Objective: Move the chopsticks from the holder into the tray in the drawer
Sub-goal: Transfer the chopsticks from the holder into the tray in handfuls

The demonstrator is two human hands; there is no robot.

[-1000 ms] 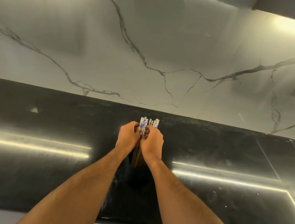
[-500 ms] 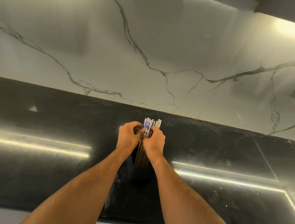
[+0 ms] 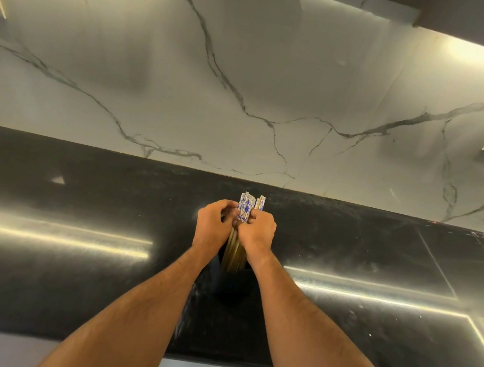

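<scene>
Fingers of the left hand [image 3: 214, 223] and right hand [image 3: 258, 231] clench the chopsticks [image 3: 246, 208], lower ends inside the holder [image 3: 232, 284] beneath; next: lift straight up clear.

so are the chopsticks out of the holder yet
No, still in: the chopsticks drop into the dark holder, gripped by left hand and right hand.

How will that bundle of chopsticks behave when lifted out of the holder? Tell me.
The chopsticks look thin, straight and stiff, so they probably won't flop. As many loose sticks, some may slip or fan out, which is likely why the left hand and right hand both wrap them. The narrow dark holder might tip.
</scene>
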